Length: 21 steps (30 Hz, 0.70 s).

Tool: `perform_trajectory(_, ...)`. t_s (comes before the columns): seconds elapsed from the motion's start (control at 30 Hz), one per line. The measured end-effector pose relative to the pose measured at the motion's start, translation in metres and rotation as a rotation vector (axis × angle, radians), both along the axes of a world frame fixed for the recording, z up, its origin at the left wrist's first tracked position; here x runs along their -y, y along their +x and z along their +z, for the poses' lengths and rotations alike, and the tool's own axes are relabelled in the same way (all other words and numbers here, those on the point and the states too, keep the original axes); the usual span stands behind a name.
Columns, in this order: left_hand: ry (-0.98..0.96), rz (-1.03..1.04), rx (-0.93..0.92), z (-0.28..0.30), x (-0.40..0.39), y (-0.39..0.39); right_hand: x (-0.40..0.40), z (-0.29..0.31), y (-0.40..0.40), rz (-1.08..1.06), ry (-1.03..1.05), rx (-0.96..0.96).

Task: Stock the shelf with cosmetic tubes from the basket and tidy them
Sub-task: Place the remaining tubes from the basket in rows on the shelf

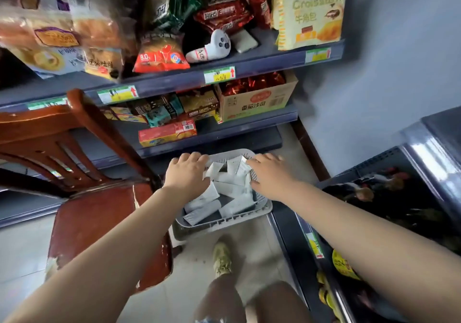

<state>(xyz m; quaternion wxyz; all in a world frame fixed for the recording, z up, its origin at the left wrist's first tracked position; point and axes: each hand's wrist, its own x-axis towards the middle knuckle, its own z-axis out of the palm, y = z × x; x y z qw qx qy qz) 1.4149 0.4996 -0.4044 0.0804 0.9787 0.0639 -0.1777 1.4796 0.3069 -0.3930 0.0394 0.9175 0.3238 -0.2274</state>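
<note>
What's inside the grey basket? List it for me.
The grey basket holds a loose pile of white cosmetic tubes. The left hand and right hand cover part of the pile; anything beneath the tubes is hidden.

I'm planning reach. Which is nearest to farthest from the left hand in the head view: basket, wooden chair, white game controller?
1. basket, under the left hand
2. wooden chair, at its left
3. white game controller, on the upper shelf

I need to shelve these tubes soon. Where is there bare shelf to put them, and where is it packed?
Bare shelf board shows right of the red-and-yellow box, in front of the cardboard carton. The top shelf is crowded with snack packs. Both hands, left hand and right hand, are over the basket.
</note>
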Motion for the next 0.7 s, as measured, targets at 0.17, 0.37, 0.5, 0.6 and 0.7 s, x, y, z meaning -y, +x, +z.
perform_trajectory(0.17,-0.085,0.088,-0.147,-0.073,-0.011,0.009,0.007,-0.075,0.017,-0.163,-0.02,-0.167)
perform_trajectory(0.37,-0.203,0.179,-0.268,-0.169,-0.004,0.017,0.005,-0.18,0.036,-0.335,0.003,-0.323)
perform_trajectory(0.5,-0.293,0.2,-0.357,-0.24,0.011,0.024,-0.001,-0.254,0.046,-0.43,-0.004,-0.428)
perform_trajectory(0.6,-0.363,0.194,-0.419,-0.295,0.027,0.032,-0.003,-0.307,0.049,-0.476,-0.022,-0.465)
perform_trajectory(0.7,-0.419,0.205,-0.49,-0.34,0.042,0.039,-0.004,-0.352,0.049,-0.51,-0.038,-0.497)
